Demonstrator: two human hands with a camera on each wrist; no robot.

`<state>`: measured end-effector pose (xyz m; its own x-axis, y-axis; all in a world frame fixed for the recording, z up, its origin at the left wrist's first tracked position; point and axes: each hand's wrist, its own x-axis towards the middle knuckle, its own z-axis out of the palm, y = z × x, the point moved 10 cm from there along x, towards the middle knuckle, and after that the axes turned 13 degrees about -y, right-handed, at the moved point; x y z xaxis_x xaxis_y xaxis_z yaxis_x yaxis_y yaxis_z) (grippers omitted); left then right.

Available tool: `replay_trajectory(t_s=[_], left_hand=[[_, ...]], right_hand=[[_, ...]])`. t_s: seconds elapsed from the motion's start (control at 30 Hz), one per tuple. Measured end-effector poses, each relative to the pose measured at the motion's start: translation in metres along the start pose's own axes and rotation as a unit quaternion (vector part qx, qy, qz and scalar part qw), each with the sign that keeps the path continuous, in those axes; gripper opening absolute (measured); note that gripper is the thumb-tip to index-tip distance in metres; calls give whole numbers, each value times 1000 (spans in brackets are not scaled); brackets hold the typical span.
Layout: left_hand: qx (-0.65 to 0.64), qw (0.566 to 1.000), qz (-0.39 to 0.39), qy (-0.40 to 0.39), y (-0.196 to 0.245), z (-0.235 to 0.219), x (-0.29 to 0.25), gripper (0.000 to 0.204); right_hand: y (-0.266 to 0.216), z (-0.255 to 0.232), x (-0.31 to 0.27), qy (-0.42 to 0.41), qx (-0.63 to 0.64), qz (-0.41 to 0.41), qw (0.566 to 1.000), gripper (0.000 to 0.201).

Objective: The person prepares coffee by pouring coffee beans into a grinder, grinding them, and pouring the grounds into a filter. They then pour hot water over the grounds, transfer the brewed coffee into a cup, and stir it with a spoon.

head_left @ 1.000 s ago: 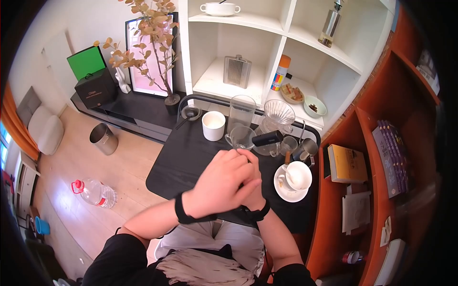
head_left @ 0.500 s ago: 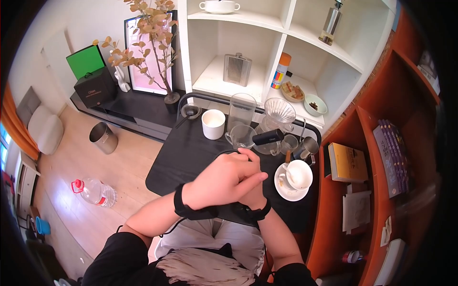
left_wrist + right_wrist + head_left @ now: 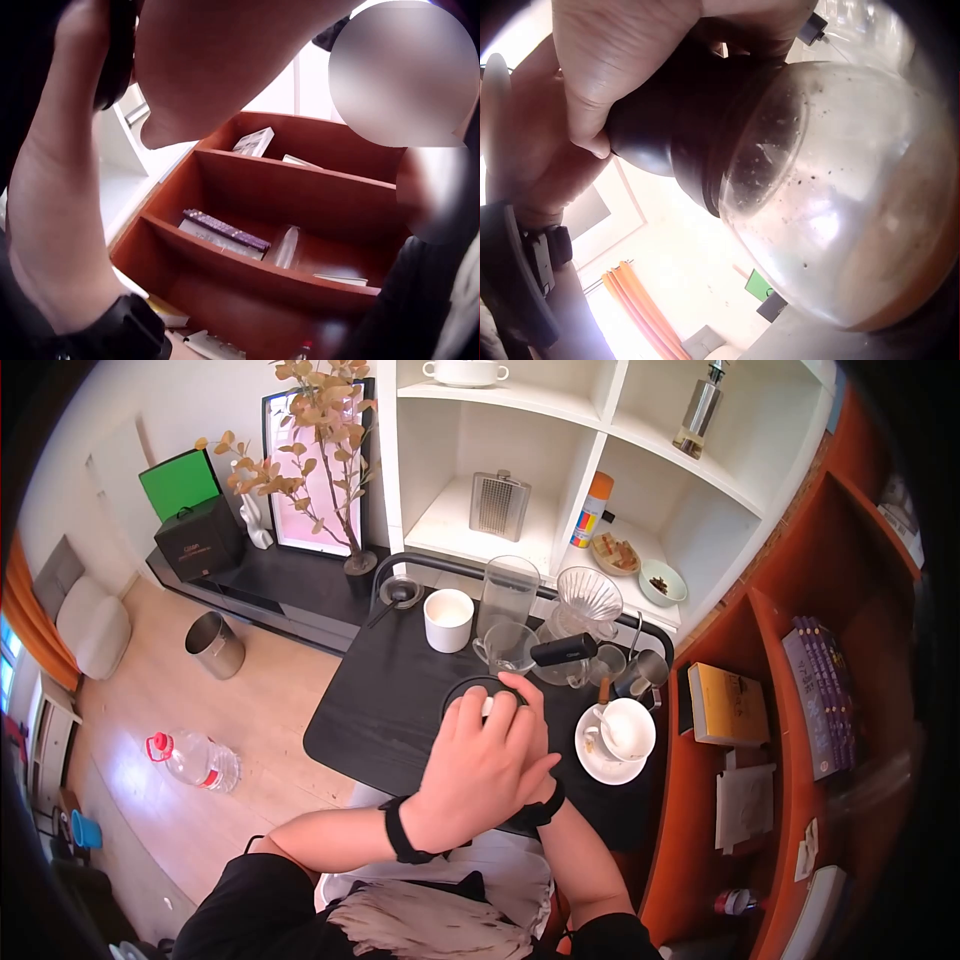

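Both hands meet over the near half of the black table. My left hand (image 3: 475, 760) lies on top, its bent fingers over a round black rim (image 3: 455, 695) in the head view; a small white spot shows between them. My right hand (image 3: 537, 732) is partly covered by it. The right wrist view shows hands curled round the dark neck of a rounded clear glass jar (image 3: 810, 180). Dark specks dot the glass. In the left wrist view, part of a hand (image 3: 217, 67) fills the top, and the jar is out of view.
Beyond the hands stand a white cup (image 3: 448, 620), a glass cylinder (image 3: 508, 595), a glass cup (image 3: 507, 648) and a ribbed glass dripper (image 3: 588, 600). A white cup on a saucer (image 3: 610, 768) sits close at right. Reddish-brown shelves (image 3: 690, 830) border the right side.
My left hand has swung round over the black rim: its fingers pointed rightward before and now point forward, exposing more of the rim. The right arm and the tableware stay nearly the same.
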<state>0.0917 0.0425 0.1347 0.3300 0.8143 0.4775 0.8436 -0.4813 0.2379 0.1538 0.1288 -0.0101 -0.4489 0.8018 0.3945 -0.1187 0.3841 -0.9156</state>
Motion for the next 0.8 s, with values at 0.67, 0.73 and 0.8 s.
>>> replay_trajectory(t_s=[0.67, 0.73, 0.8], left_hand=[[-127, 985, 101, -54, -26, -7, 27, 22], [-78, 997, 8, 3, -24, -8, 15, 27], [-68, 998, 2, 15, -18, -8, 12, 26]], right_hand=[[-47, -1, 4, 8, -226, -128, 966, 95], [-48, -2, 3, 16, -212, -101, 972, 88], [-48, -3, 4, 3, -172, -113, 979, 88]])
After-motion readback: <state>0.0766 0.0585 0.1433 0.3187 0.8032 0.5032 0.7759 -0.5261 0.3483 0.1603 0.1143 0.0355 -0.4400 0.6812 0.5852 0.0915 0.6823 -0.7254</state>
